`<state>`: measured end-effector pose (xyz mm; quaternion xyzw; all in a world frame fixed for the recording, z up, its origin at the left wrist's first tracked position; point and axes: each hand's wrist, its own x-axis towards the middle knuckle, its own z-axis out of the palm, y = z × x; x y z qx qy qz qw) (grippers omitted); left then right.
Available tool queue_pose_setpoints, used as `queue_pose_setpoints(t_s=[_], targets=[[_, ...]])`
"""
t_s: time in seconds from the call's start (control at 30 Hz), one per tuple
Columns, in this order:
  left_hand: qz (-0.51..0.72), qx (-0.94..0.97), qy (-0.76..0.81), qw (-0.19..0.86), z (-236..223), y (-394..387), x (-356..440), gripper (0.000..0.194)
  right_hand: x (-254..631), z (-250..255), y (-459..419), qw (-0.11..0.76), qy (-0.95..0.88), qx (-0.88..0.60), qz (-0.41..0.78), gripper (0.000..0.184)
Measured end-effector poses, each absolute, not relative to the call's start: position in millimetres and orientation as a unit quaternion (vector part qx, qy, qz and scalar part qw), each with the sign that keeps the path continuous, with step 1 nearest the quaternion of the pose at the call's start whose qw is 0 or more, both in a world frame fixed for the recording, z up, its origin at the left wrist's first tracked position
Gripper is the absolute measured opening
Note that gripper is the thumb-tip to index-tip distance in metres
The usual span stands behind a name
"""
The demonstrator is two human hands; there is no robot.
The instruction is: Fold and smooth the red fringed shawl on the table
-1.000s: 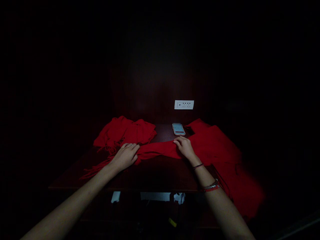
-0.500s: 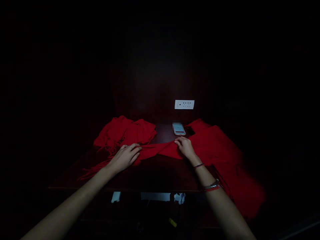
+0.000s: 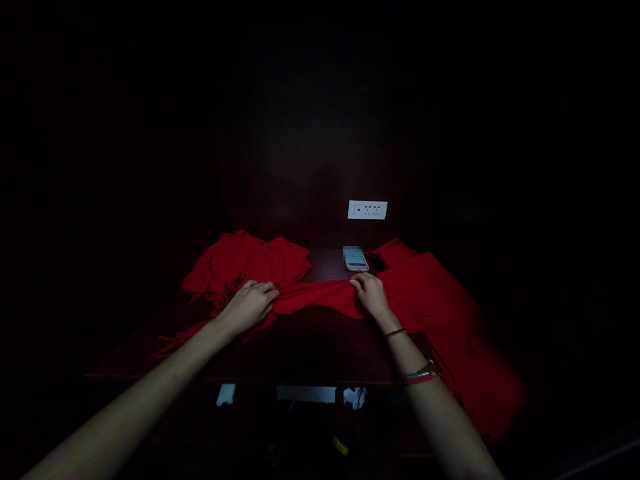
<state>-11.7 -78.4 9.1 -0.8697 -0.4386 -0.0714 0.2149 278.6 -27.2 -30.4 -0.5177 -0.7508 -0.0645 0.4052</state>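
A long red scarf [image 3: 315, 297] with a fringed end stretches between my hands above the dark table. My left hand [image 3: 251, 305], with a ring on a finger, is closed around the scarf near its fringe, which trails out to the left behind my wrist. Farther right, my right hand [image 3: 371, 294] pinches the scarf's upper edge between thumb and fingers. From there the cloth spreads wide to the right and hangs over the table's front edge. A second bunched red fringed cloth [image 3: 250, 260] lies behind my left hand.
A phone [image 3: 356, 259] with a lit screen lies at the back of the table [image 3: 320, 353], just beyond my right hand. A white socket panel [image 3: 367, 210] is on the wall above. Below the table edge are pale shapes and a small yellow object [image 3: 341, 446]. Surroundings are very dark.
My left hand has closed from loosely spread fingers into a grip on the scarf. The stretch between my hands is gathered more tightly. My right hand keeps its pinch.
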Motion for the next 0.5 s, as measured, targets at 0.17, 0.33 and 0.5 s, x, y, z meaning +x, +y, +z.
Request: queue_pose_setpoints(t_s=[0.17,0.33,0.5], targets=[[-0.018,-0.808,-0.542,0.232,38,-76,-33,0.020,275,-26,-32,0.435,-0.744,-0.503,-0.069,0.020],[-0.038,-0.736,-0.627,0.253,58,-70,-40,0.023,274,-23,-35,0.477,-0.717,-0.504,-0.071,0.022],[-0.100,-0.760,-0.610,0.200,61,-60,-43,0.025,278,-22,-34,0.490,-0.701,-0.513,-0.078,0.024]])
